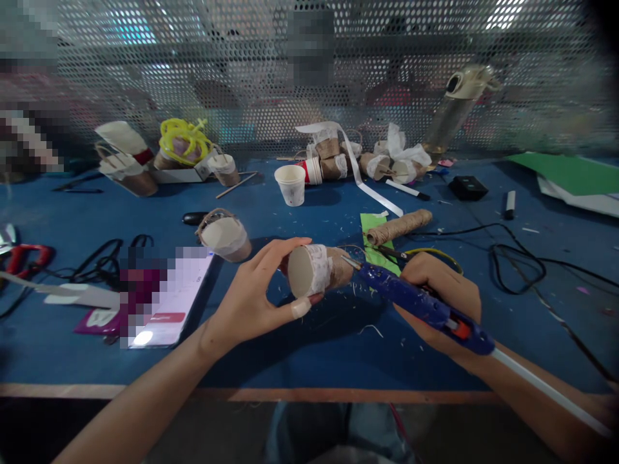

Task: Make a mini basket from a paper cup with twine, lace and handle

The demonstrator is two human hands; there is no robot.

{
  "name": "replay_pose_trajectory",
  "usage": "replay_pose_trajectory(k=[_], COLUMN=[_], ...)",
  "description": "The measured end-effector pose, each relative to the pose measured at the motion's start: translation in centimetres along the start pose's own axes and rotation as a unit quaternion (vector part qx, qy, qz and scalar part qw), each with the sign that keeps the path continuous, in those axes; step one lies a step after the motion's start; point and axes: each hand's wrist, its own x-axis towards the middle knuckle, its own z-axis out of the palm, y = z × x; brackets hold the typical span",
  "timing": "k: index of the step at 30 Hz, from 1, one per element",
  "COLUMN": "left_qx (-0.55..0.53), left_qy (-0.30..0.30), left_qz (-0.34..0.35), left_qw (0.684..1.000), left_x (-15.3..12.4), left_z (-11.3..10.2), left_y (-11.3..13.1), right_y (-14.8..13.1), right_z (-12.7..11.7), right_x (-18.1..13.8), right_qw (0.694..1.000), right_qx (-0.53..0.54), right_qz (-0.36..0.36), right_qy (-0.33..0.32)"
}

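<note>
In the head view my left hand (264, 293) is closed round a small paper cup (319, 270), wrapped in brown twine with a white lace band near its rim. The cup lies tilted on its side, its mouth facing left. My right hand (438, 296) grips a blue hot glue gun (411, 293), with a long white glue stick (546, 390) out of its back end. The gun's metal tip is at the twine-wrapped end of the cup; whether it touches is hard to tell. A twine roll (399, 227) lies just beyond the gun on a green paper piece (374, 222).
A handled cup (225, 235) and a phone (174, 303) are left of my hands. Plain and wrapped cups, a white ribbon (355, 164) and a bottle (454, 106) line the back by the perforated metal screen (242, 84). Black cable (507, 264) and red-handled scissors (29, 258) flank the sides.
</note>
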Motion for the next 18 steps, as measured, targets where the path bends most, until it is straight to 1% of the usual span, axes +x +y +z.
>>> replay_pose_trajectory(k=[5,9,11,15,18], left_qx=[0.005,-0.002,-0.005,-0.014,-0.037], left_qy=[0.01,0.013,0.011,0.004,0.0], left_qz=[-0.001,0.0,0.001,0.008,-0.002], left_qw=[1.0,1.0,1.0,1.0,0.999], left_x=[0.1,0.1,0.0,-0.1,-0.2], left_z=[-0.1,-0.1,-0.1,0.0,0.0], left_y=[0.3,0.4,0.4,0.2,0.1], right_y=[-1.1,-1.4,-1.4,-1.3,-1.3], right_z=[-0.3,-0.3,-0.3,-0.3,-0.3], right_x=[0.5,0.6,0.6,0.6,0.7], right_qw=[0.998,0.996,0.995,0.996,0.996], right_qx=[0.017,-0.006,-0.014,-0.019,-0.021], right_qz=[0.054,0.09,0.091,0.092,0.087], right_qy=[-0.009,0.019,0.026,0.007,-0.003])
